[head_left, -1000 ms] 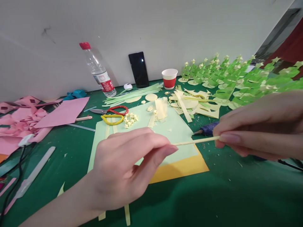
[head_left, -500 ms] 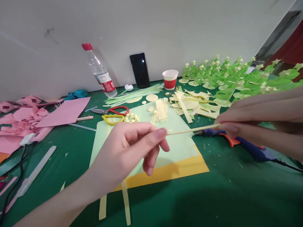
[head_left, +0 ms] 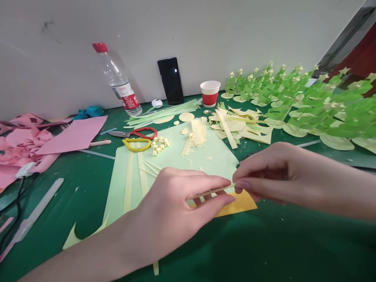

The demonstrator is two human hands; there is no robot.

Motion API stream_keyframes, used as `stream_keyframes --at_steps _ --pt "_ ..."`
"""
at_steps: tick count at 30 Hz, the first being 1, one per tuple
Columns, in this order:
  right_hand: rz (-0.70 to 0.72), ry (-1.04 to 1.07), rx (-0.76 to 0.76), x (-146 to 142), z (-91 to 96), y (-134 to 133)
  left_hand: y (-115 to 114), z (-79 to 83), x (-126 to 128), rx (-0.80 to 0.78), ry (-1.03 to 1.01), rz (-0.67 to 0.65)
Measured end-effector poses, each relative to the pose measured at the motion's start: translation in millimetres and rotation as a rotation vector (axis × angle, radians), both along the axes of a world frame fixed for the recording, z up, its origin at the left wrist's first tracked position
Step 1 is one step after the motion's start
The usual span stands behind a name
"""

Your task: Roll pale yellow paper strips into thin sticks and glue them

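Observation:
A narrow pale yellow paper strip (head_left: 216, 190) stretches between my two hands above the papers. My right hand (head_left: 273, 176) pinches its right end between thumb and fingertips. Curled around the rest of the strip, my left hand (head_left: 182, 203) has it under the index finger and against the other fingers, with the thumb a little apart below. Beneath my hands lie light green paper (head_left: 173, 152) and a yellow-orange sheet (head_left: 243, 203). Small folded paper stars (head_left: 160, 145) sit on the green paper, close to red-and-yellow-handled scissors (head_left: 138, 139).
A bottle (head_left: 125, 92), a phone (head_left: 172, 81) and a paper cup (head_left: 210, 94) stand along the wall. Green paper plants with star tops (head_left: 293, 94) fill the back right. Paper scraps (head_left: 242, 125) lie before them. Pink paper (head_left: 73, 135) and a glue stick (head_left: 41, 209) are at left.
My right hand has come left and down, closer to my left hand. My left thumb has parted from the index finger, and the glue gun at right is now mostly hidden.

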State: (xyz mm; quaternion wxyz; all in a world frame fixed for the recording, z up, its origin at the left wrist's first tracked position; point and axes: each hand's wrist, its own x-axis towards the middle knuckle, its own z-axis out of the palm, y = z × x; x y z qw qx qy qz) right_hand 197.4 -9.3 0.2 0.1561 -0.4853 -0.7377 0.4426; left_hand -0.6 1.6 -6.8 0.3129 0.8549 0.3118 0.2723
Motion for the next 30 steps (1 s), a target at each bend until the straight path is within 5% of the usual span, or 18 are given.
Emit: stream_keyframes --at_steps 11,30 --pt "-0.059 0.173 -0.185 -2 6.6 -5 -2 4.8 -2 -0.004 -0.114 0.014" --pt "-0.14 0.237 -0.121 -2 4.8 -9 -1 3.2 2 -0.221 -0.192 0.088"
